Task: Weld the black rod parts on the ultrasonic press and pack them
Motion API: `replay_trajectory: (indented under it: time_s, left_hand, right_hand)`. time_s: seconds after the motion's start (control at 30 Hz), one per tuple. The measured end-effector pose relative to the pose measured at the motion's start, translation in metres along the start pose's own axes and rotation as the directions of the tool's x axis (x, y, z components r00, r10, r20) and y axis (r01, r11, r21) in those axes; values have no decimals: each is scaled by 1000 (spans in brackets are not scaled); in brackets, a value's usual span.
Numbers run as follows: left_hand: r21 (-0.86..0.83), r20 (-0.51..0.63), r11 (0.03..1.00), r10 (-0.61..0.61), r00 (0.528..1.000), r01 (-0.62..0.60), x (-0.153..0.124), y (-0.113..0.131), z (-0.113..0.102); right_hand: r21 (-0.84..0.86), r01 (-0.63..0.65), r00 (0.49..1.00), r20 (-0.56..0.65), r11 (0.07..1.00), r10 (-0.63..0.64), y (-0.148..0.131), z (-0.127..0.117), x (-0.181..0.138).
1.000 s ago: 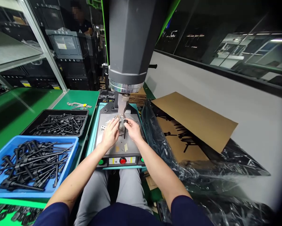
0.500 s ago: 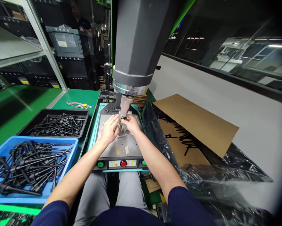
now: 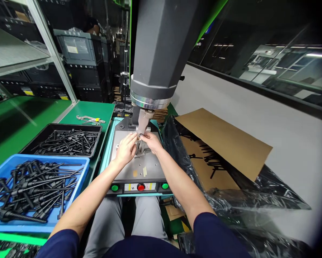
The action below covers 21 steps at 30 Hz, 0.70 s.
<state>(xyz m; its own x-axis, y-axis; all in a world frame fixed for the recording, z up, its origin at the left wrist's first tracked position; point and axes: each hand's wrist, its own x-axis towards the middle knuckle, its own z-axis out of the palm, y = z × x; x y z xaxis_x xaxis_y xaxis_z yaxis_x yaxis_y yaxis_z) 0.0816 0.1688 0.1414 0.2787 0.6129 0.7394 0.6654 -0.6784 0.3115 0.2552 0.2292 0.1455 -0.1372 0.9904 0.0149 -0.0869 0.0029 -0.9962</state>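
My right hand (image 3: 151, 142) reaches in from the right, thumb and fingers pinched on a small black part (image 3: 141, 135) just under the tip of the machine's metal horn (image 3: 144, 120). Opposite it, my left hand (image 3: 126, 147) has its fingers stretched forward and its thumb apart. Its fingertips are close beside the black part; whether they touch it I cannot make out. Between the hands, a metal fixture (image 3: 140, 149) rises from the grey plate (image 3: 127, 172). Most of the black part is hidden by fingers.
To the left, a blue bin (image 3: 84, 175) and a black tray (image 3: 96, 145) hold many black ribbed rods. Pliers (image 3: 89, 119) lie behind them. Green (image 3: 114, 187) and red buttons (image 3: 141, 187) line the machine's front. At right stands a plastic-lined box with a cardboard sheet (image 3: 225, 143).
My right hand has shifted slightly right and its forearm has moved, uncovering the right green button. The left hand stays nearly where it was. The view has tilted a little.
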Motion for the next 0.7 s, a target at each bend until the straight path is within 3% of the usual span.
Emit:
replay_trajectory:
  time_s: [0.13, 0.33, 0.53, 0.7]
  left_hand:
    - [13, 38, 998, 58, 998, -58, -5, 8, 2]
    - [21, 135, 989, 143, 980, -147, -15, 22, 9]
    - [42, 183, 986, 151, 971, -161, -20, 29, 11]
    - [35, 196, 987, 146, 970, -156, -23, 31, 9]
  right_hand:
    - [170, -83, 982, -156, 982, 110, 4, -18, 6]
    - [76, 128, 954, -283, 989, -102, 17, -56, 16]
    - [105, 51, 944, -330, 993, -14, 49, -76, 2]
    - [124, 91, 905, -424, 988, -30, 63, -82, -4]
